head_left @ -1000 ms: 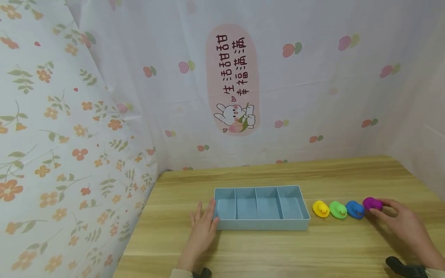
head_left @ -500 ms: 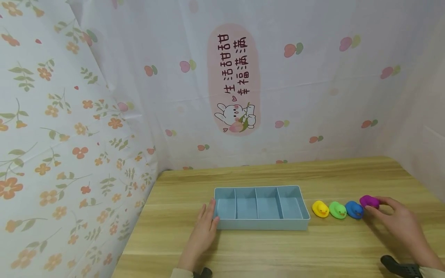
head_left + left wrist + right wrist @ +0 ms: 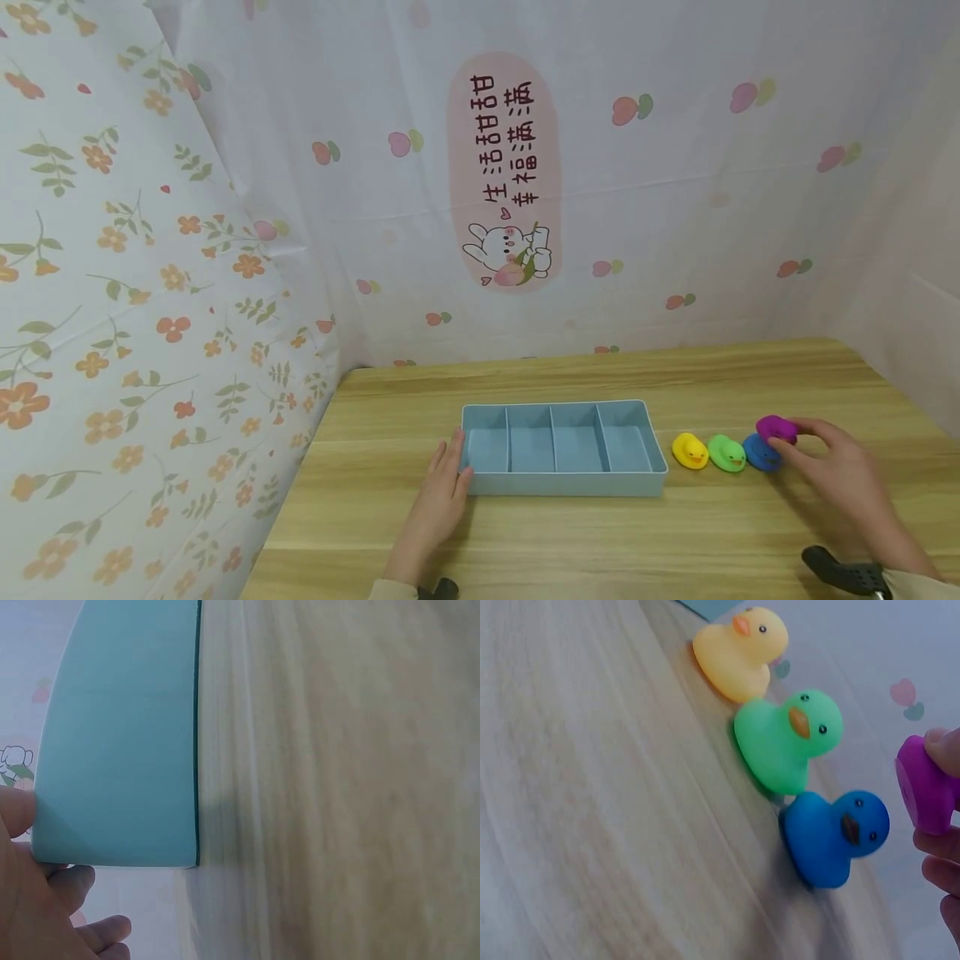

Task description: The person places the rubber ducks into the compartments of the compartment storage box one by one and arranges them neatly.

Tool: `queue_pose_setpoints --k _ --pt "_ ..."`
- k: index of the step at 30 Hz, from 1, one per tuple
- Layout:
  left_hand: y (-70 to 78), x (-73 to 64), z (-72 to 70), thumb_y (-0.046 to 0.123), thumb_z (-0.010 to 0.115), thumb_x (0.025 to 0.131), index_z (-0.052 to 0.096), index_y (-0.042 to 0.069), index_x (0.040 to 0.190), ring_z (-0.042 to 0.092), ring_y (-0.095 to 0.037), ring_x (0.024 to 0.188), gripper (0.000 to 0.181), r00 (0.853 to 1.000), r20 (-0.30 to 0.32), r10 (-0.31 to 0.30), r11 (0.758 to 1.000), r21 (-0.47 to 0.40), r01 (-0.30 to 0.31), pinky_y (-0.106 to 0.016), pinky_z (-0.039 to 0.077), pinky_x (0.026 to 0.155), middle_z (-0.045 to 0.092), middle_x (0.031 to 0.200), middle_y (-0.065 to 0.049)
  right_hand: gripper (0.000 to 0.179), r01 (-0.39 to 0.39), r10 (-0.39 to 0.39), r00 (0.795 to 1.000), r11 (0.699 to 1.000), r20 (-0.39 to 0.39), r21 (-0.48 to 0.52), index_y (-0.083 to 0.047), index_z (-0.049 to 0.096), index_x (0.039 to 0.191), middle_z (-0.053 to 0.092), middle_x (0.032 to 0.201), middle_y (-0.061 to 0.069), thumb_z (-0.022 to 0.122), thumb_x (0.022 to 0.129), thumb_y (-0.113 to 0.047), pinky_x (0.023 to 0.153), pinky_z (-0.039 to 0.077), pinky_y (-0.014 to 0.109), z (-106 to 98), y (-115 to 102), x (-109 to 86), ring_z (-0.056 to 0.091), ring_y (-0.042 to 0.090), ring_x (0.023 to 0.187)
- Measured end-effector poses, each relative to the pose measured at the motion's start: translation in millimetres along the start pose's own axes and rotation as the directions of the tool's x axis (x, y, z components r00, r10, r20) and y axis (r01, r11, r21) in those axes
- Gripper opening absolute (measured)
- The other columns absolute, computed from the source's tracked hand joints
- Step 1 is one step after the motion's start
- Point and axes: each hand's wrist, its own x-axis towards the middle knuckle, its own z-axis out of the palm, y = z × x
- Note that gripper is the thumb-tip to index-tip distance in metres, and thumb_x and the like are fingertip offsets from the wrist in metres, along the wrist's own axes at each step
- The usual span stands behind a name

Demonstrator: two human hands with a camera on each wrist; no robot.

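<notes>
My right hand [image 3: 843,475] pinches a purple rubber duck [image 3: 777,429] between thumb and fingers. In the right wrist view the purple duck [image 3: 924,787] is tilted and raised off the table, beside the blue duck [image 3: 817,844]. Below it in the head view, the blue rubber duck [image 3: 761,455] is partly covered. A green rubber duck [image 3: 726,453] and a yellow rubber duck [image 3: 690,451] continue the row leftward. My left hand [image 3: 437,500] rests against the left end of a pale blue divided box [image 3: 562,485], its fingers fairly straight and the thumb at the front corner.
Thin dividers [image 3: 555,437] split the box into several compartments, with nothing lying in them. The wood-grain table [image 3: 570,542] ends at a patterned cloth [image 3: 675,208] hanging behind. Another floral cloth [image 3: 172,275] hangs at the left.
My right hand has lifted the purple duck from the row's right end and carried it leftward, over the blue duck. The left hand and the box stay in place.
</notes>
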Motion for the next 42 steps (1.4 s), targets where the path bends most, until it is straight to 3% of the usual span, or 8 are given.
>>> queue_pose_setpoints --k 15,22,27,42 --pt "-0.5 -0.3 -0.2 0.019 0.041 0.102 0.022 0.001 0.151 0.023 -0.045 0.141 0.055 1.000 -0.002 0.005 1.000 -0.007 -0.005 -0.060 0.026 0.111 0.029 0.154 -0.017 0.059 -0.001 0.001 0.999 1.000 0.032 0.004 0.007 0.054 0.123 0.051 0.124 0.037 0.063 0.090 -0.041 0.083 0.036 0.070 10 -30 8.0 0.043 0.058 0.112" --pt "-1.7 1.1 -0.5 0.018 0.041 0.102 0.024 -0.002 0.149 0.025 -0.048 0.139 0.054 1.000 -0.012 0.027 1.000 0.005 -0.027 -0.061 0.027 0.110 0.031 0.153 -0.020 0.058 0.035 -0.035 0.999 0.999 0.032 -0.010 0.007 0.055 0.121 0.054 0.122 0.035 0.064 0.089 -0.042 0.082 0.037 0.070 16 -39 10.7 0.044 0.057 0.111" --pt "-2.2 0.3 0.2 0.018 0.041 0.102 0.023 -0.001 0.150 0.024 -0.047 0.140 0.055 1.000 0.002 0.008 1.000 0.003 -0.008 -0.060 0.027 0.110 0.030 0.154 -0.018 0.057 0.054 -0.054 0.998 0.998 0.036 -0.010 0.006 0.056 0.120 0.055 0.119 0.034 0.064 0.090 -0.042 0.082 0.038 0.070 21 -43 10.2 0.045 0.057 0.111" --pt "-5.2 1.1 3.1 0.020 0.039 0.103 0.022 0.000 0.150 0.024 -0.047 0.140 0.055 1.000 -0.005 0.017 0.999 -0.030 -0.017 -0.060 0.026 0.111 0.028 0.155 -0.018 0.058 0.072 -0.075 0.994 0.996 0.074 0.044 0.005 0.055 0.123 0.056 0.120 0.031 0.063 0.090 -0.043 0.085 0.037 0.070 35 -63 13.8 0.045 0.052 0.114"
